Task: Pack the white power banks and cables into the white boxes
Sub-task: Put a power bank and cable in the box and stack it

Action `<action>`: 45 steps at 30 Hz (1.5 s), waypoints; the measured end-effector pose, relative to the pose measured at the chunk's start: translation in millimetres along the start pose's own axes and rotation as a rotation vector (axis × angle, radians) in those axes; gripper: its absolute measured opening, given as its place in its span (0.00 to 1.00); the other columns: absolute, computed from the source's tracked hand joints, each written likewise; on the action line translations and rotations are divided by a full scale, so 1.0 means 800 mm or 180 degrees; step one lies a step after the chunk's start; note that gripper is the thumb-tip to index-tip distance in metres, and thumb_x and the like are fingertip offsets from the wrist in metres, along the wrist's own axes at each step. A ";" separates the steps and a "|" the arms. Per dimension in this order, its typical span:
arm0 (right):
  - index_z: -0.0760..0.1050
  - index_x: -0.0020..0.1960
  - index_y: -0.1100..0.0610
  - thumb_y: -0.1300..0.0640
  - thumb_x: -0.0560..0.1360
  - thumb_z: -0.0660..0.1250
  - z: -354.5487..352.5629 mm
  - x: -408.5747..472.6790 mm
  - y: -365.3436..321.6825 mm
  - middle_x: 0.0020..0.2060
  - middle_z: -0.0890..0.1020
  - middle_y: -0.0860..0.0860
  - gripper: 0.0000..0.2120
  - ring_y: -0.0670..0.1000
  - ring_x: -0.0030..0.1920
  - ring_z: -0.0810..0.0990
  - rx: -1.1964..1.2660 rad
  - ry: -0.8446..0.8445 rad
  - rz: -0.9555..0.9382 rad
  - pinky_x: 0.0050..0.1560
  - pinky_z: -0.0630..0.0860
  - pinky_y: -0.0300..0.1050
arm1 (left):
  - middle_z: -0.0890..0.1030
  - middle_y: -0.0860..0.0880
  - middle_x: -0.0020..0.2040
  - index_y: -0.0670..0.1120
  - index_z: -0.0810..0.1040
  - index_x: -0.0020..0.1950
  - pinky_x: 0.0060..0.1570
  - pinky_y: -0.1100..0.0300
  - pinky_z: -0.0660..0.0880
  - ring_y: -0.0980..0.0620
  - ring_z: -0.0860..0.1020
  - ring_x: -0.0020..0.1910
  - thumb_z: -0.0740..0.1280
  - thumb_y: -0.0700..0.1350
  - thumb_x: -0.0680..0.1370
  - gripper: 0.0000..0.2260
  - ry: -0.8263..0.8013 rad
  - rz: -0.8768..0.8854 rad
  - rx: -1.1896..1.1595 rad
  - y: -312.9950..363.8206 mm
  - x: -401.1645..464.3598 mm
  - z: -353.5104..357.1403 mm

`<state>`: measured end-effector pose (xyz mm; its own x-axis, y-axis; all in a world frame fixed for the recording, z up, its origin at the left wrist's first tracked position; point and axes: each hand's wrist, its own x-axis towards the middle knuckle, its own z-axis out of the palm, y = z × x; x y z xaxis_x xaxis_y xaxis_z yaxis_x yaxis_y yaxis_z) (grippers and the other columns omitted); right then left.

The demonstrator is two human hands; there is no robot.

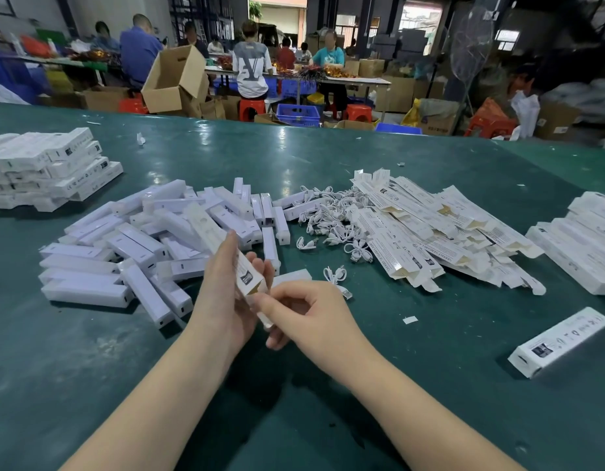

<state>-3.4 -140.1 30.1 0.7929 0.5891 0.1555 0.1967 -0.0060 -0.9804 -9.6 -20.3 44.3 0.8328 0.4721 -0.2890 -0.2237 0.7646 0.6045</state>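
A white box (226, 246) is held upright and tilted in the left hand (223, 300), its fingers curled round the carton so that the open lower end faces the right hand (294, 314), which is seen pinching a small white part at that opening (263, 317); whether this is a flap, a tray end or a cable cannot be told. The grip appears chosen to steady the carton while its end is worked, judged to be the loading or closing step for one unit. Directly beyond the held box, a loose heap of white power banks (151, 253) is spread on the green worktop (430, 385), kept within easy reach of the left hand. To the right of that heap, coiled white cables (331, 222) are piled, with one stray cable (336, 277) lying just beside the right hand. Further right of the cables, flattened unfolded cartons (440, 232) are fanned out, presumably as the supply. Finished boxes are stacked at the far left of the heap (53, 168) and at the far right edge (586, 239), and a single closed box (559, 341) lies apart, near the right forearm. Much stock is judged still unpacked. Other workers are seated at tables in the background
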 end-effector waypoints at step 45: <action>0.62 0.74 0.54 0.34 0.78 0.51 -0.039 0.023 0.023 0.68 0.71 0.49 0.33 0.49 0.69 0.66 -0.2880 0.0184 -0.0665 0.68 0.62 0.45 | 0.71 0.50 0.31 0.45 0.73 0.48 0.28 0.64 0.74 0.55 0.70 0.25 0.64 0.38 0.77 0.02 -0.0620 -0.0185 0.0312 0.006 -0.009 -0.003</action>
<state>32.7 -154.7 19.0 0.7135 0.6082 0.3479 0.6942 -0.5465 -0.4684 -17.7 -19.0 47.7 0.9270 0.3276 -0.1825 -0.1300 0.7373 0.6630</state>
